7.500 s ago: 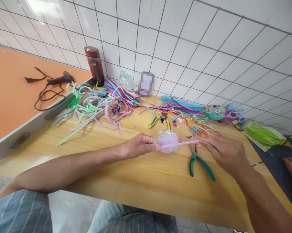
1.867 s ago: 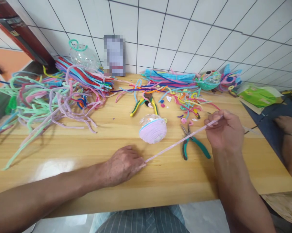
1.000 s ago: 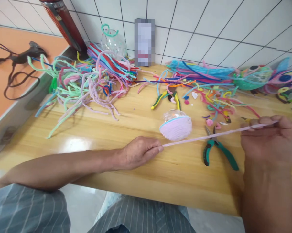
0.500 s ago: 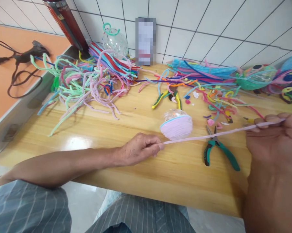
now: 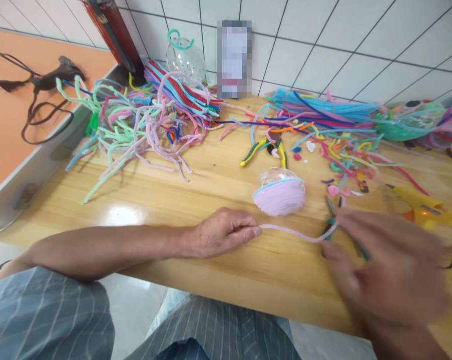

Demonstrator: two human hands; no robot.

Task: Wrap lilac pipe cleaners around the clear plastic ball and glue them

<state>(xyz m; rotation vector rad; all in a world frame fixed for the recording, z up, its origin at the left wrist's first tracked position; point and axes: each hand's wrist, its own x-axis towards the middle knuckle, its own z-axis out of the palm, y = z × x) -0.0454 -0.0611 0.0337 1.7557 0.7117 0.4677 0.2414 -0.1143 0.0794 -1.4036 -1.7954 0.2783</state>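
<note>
Pink pipe cleaner (image 5: 293,233), one strand, sags over the surface (image 5: 195,190) between two hands. The left hand (image 5: 226,235) pinches one end. The right hand (image 5: 383,265) is blurred at the other end, so I cannot tell its grip. Nearby lie one pink-wrapped ball (image 5: 280,196), yellow-handled pliers (image 5: 264,149), green-handled pliers (image 5: 330,206) and one glue gun (image 5: 423,207).

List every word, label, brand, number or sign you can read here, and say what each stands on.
No text can be read anywhere.
Upright panel against the tiled wall: blurred out, unreadable.
Yellow glue gun: a dark label, too small to read.
Red flask: no lettering shows.
Lilac pipe cleaner in the left hand: none.
</note>
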